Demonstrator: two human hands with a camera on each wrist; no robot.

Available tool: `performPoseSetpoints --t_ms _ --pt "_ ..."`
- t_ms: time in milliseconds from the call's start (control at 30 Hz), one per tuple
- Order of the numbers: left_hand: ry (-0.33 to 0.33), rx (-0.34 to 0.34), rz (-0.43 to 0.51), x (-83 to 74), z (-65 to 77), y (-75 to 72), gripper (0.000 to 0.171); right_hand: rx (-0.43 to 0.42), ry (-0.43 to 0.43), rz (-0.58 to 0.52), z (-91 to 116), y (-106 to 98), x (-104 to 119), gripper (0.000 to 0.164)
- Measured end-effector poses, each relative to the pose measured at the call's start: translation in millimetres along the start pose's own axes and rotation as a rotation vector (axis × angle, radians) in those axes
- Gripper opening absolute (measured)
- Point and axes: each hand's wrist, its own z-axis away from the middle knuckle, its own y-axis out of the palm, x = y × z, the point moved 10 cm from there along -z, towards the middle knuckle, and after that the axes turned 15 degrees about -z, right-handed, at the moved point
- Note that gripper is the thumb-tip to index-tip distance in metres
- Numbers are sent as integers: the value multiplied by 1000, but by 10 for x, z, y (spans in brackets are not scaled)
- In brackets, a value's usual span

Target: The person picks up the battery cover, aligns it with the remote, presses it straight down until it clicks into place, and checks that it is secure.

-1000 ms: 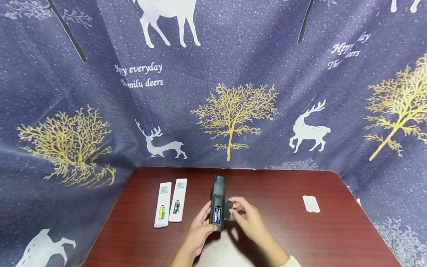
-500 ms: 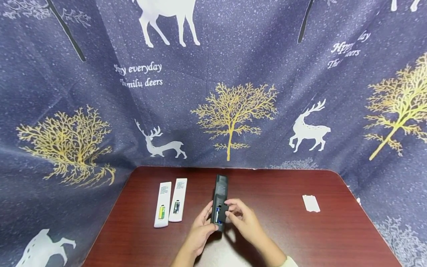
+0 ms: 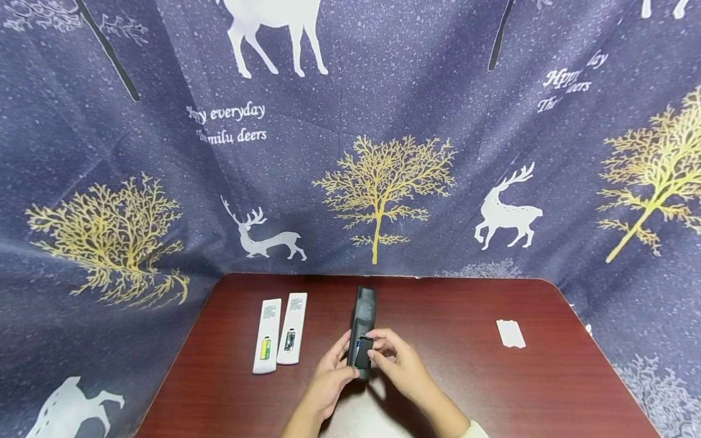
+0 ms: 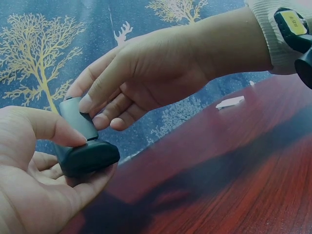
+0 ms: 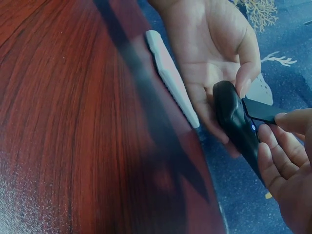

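Observation:
A black remote control (image 3: 364, 313) is held back side up above the table by my left hand (image 3: 330, 378), whose thumb lies on its near end. My right hand (image 3: 402, 364) pinches the small black battery cover (image 3: 364, 353) over the battery compartment. In the right wrist view the cover (image 5: 261, 110) stands tilted, one end at the remote's edge and the other raised. A bit of blue battery (image 5: 253, 127) shows beneath it. Seen from the left wrist, the cover (image 4: 79, 118) lies between my left thumb and the right fingers.
Two white remotes (image 3: 266, 336) (image 3: 292, 328) lie side by side on the left of the red-brown table (image 3: 438, 316), their compartments uncovered with batteries inside. White battery covers (image 3: 511, 334) lie on the right. A patterned cloth (image 3: 416, 91) hangs behind the table.
My right hand has brought the battery cover leftward from beside the remote to over its compartment, hiding most of the blue batteries. The remote has shifted slightly right in my left hand.

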Motion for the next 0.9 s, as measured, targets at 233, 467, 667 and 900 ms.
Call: performPoseSetpoints --t_ms 233,467,667,900 --pt "-3 1 8 -4 -4 10 94 -3 61 5 3 0 -52 29" --pt "0 12 11 -1 1 25 92 2 42 34 -4 14 -47 31" --pt "-1 16 12 3 1 35 87 -29 27 91 -14 -4 -74 34" --pt "-5 10 4 7 2 37 84 -37 55 77 -11 -25 -124 36"
